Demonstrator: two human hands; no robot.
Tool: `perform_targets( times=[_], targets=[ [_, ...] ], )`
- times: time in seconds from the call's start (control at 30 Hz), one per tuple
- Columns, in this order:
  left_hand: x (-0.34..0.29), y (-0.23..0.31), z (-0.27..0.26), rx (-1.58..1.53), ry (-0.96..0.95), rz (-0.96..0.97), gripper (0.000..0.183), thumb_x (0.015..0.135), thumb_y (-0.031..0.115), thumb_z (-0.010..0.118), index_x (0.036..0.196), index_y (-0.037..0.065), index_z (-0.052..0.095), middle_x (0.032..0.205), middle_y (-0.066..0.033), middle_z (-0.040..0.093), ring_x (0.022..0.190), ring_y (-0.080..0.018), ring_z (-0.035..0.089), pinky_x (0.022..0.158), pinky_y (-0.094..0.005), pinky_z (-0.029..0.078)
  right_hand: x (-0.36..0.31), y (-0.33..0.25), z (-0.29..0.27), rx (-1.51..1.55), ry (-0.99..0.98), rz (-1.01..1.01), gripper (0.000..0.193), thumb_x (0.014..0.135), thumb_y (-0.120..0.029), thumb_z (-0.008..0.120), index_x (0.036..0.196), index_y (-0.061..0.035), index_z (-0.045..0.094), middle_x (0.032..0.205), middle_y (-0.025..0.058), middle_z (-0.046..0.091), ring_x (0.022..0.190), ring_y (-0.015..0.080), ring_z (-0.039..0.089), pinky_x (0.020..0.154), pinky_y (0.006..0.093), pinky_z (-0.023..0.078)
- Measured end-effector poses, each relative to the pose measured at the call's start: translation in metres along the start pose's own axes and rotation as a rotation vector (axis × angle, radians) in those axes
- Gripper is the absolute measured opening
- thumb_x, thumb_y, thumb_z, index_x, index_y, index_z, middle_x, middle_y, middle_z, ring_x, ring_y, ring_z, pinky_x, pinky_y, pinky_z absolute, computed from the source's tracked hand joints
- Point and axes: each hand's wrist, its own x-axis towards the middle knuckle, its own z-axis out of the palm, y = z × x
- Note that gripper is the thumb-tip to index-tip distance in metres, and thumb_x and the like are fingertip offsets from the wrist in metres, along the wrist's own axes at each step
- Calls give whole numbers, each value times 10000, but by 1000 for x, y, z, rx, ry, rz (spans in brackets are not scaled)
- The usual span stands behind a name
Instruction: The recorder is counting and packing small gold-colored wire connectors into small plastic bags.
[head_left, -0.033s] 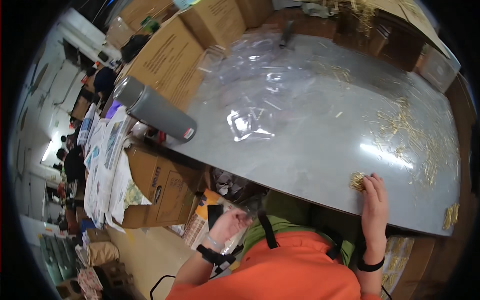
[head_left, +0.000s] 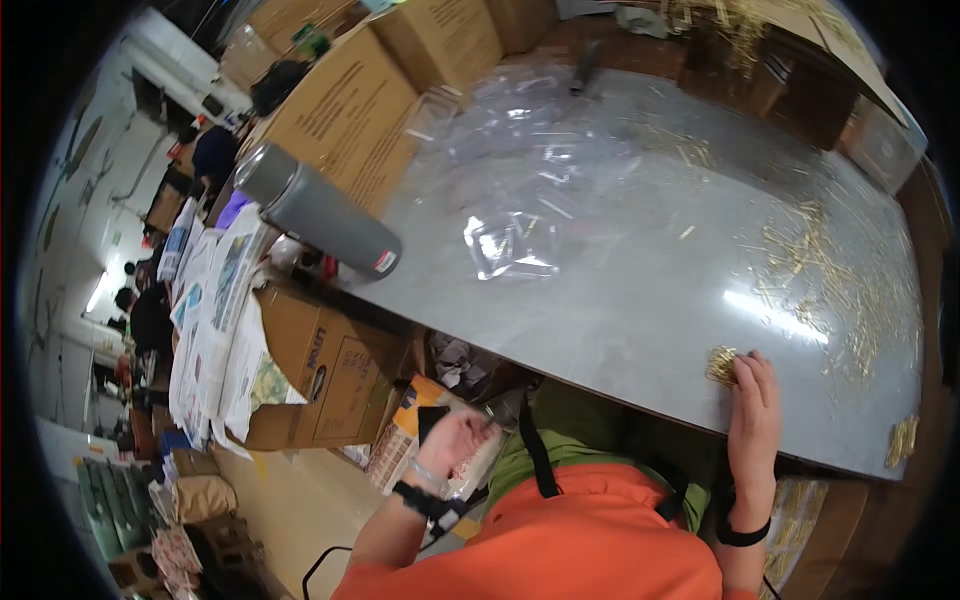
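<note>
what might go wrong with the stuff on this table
The gold bundle sits at the table corner, so a bump might knock it off. The right hand is at the small gold pile, which might scatter if nudged. The grey flask near the left edge might tip.

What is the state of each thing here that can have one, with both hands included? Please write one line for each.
Left hand: fingers curled; any grip cannot be told.
Right hand: fingers extended, at the small gold pile.
Small gold pile: gathered together on the table.
Gold pieces: loosely scattered.
Clear plastic trays: in a loose heap.
Grey bottle: lid on.
Papers: piled unevenly.
</note>
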Motion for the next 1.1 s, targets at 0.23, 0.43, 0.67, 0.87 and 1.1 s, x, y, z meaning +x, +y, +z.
perform_targets(
  times=[0.23, 0.43, 0.67, 0.87, 1.1],
  targets=[
    [111, 40, -93, -55, 266, -61, 147, 973, 62, 502, 1053, -11, 601, 962, -171, 665, 847, -365, 676, 682, -439, 654, 2, 0, 0, -28, 9, -36, 355, 959, 78, 557, 1298, -7, 621, 1305, 159, 633, 1329, 390, 551, 1158, 486, 416],
    [91, 13, -48, 176, 157, -15, 190, 1015, 93, 443, 1075, -9, 592, 1030, -194, 689, 908, -343, 680, 792, -494, 633, 3, -4, -2, -40, 25, -28, 360, 951, 101, 547, 1287, -1, 627, 1292, 171, 639, 1321, 394, 557, 1143, 478, 429],
    [-20, -25, 128, 613, -304, 136, 59, 1011, 24, 585, 971, -6, 553, 1087, -182, 663, 1064, -319, 721, 878, -408, 639, 6, -3, -2, -15, 7, -77, 360, 924, 88, 551, 1264, -5, 625, 1280, 178, 641, 1295, 401, 571, 1155, 502, 424],
    [-15, -80, 207, 552, -583, -129, 141, 1027, 42, 613, 931, 1, 519, 1163, -157, 624, 1141, -257, 685, 979, -376, 609, 6, -16, -1, 61, -28, -164, 410, 868, 77, 577, 1266, -12, 621, 1268, 164, 638, 1278, 401, 579, 1145, 520, 433],
    [-25, -77, 198, 525, -677, -134, 133, 1007, 8, 636, 952, 28, 516, 1132, -114, 637, 1134, -209, 677, 1018, -343, 565, -41, -52, 10, 152, -146, -373, 419, 860, -31, 625, 1277, -1, 631, 1267, 163, 630, 1294, 397, 570, 1117, 545, 457]
  ],
)
